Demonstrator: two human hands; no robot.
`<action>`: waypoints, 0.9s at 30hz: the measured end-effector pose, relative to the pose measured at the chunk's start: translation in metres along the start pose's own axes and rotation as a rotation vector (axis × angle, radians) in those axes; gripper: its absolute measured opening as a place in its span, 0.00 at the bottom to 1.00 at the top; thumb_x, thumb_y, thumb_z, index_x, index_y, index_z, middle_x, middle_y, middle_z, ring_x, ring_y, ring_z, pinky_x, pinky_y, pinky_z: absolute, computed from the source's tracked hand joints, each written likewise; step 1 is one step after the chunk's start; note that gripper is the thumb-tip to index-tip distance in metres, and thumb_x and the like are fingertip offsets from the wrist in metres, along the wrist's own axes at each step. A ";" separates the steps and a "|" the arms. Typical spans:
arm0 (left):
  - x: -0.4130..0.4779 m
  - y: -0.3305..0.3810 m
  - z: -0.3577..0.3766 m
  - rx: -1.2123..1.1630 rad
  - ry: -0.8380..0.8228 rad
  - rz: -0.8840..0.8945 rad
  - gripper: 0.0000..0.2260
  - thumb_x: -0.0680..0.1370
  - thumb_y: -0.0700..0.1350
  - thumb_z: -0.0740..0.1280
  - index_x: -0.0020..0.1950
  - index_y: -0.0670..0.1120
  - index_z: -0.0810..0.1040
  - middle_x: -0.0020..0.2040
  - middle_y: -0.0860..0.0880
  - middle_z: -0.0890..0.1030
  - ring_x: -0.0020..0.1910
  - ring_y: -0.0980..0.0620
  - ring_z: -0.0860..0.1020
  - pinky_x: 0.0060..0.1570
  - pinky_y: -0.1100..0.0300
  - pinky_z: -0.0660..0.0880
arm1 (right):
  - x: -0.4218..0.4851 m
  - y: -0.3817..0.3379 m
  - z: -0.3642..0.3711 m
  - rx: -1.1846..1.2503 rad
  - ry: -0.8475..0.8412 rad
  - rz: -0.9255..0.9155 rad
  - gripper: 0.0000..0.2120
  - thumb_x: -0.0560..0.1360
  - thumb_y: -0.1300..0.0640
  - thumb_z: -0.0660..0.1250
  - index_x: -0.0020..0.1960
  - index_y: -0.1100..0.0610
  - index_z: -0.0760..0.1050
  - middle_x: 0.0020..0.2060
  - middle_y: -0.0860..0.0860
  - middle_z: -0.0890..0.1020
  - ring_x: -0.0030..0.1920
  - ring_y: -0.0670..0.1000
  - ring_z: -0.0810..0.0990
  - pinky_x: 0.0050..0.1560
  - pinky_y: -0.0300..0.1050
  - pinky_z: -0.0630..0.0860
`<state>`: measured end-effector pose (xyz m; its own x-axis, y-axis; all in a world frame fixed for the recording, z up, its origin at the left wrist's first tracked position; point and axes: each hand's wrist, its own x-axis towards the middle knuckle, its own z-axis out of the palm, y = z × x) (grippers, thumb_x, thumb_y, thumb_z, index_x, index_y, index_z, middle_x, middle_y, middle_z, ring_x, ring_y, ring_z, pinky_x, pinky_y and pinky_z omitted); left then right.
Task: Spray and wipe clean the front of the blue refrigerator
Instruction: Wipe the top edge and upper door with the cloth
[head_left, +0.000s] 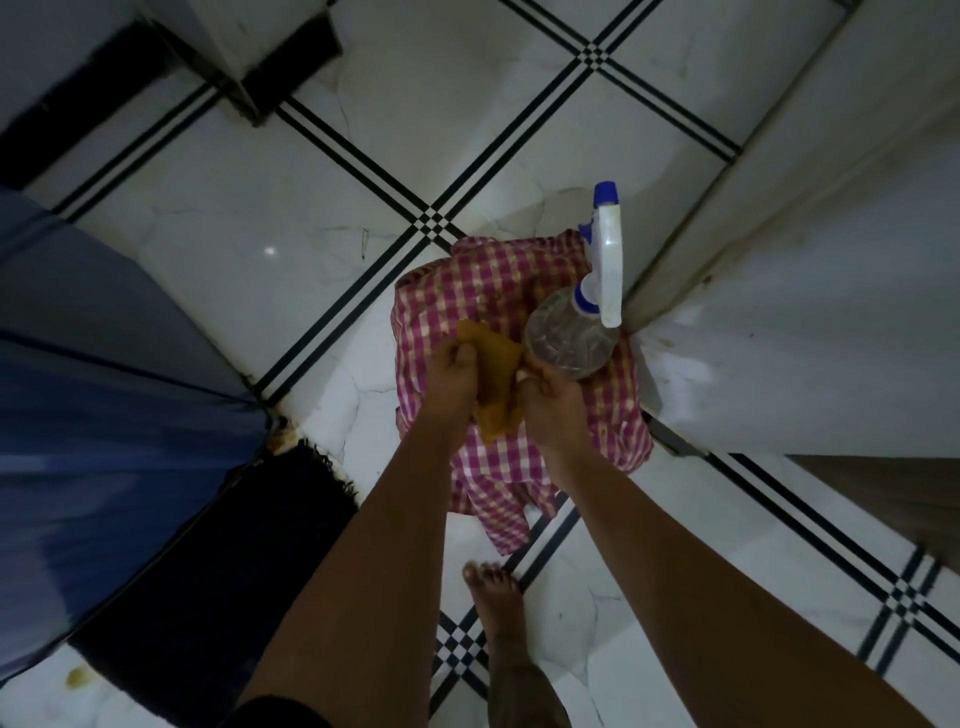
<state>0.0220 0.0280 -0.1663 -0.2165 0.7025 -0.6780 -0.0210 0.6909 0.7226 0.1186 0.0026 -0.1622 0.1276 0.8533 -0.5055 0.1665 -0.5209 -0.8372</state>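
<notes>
- Both hands gripped one mustard-yellow cloth (496, 387) between them: the left hand (452, 382) pinched its upper corner, the right hand (548, 397) closed on its other edge.
- One clear spray bottle (571, 340) stood just beside the right hand, on a pink checked cloth (519, 291) over something I couldn't see.
- One blue refrigerator (104, 389) stood well to the left.
- One bare foot (493, 597) showed on the tiled floor (249, 223).

Blue refrigerator (104, 389) cut off at left edge (front mostly unseen).

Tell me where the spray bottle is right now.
In the head view, the spray bottle stands right of centre on the checked cloth, just beyond the right hand.
</notes>
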 end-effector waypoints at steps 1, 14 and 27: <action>-0.001 0.003 -0.004 -0.036 -0.004 -0.011 0.17 0.82 0.46 0.51 0.69 0.44 0.64 0.57 0.49 0.69 0.56 0.49 0.69 0.55 0.54 0.70 | -0.001 -0.005 -0.001 0.028 -0.023 0.014 0.13 0.80 0.62 0.55 0.61 0.63 0.73 0.46 0.50 0.79 0.49 0.50 0.78 0.53 0.45 0.76; -0.085 0.084 -0.117 -0.375 -0.166 -0.016 0.11 0.79 0.42 0.60 0.60 0.48 0.73 0.59 0.44 0.75 0.57 0.43 0.75 0.57 0.46 0.74 | -0.070 -0.121 0.028 0.268 -0.333 0.146 0.07 0.76 0.55 0.65 0.52 0.56 0.77 0.57 0.61 0.79 0.55 0.59 0.79 0.58 0.58 0.75; -0.306 0.190 -0.327 -0.012 0.377 0.551 0.18 0.78 0.47 0.64 0.67 0.44 0.71 0.55 0.52 0.76 0.54 0.55 0.75 0.56 0.60 0.72 | -0.269 -0.328 0.123 0.241 -0.490 -0.136 0.09 0.78 0.59 0.63 0.57 0.57 0.73 0.46 0.55 0.80 0.46 0.53 0.80 0.39 0.48 0.79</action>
<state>-0.2347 -0.1120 0.2224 -0.5252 0.8429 -0.1171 0.1804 0.2448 0.9527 -0.0909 -0.0533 0.2227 -0.3578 0.8533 -0.3792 -0.0853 -0.4343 -0.8967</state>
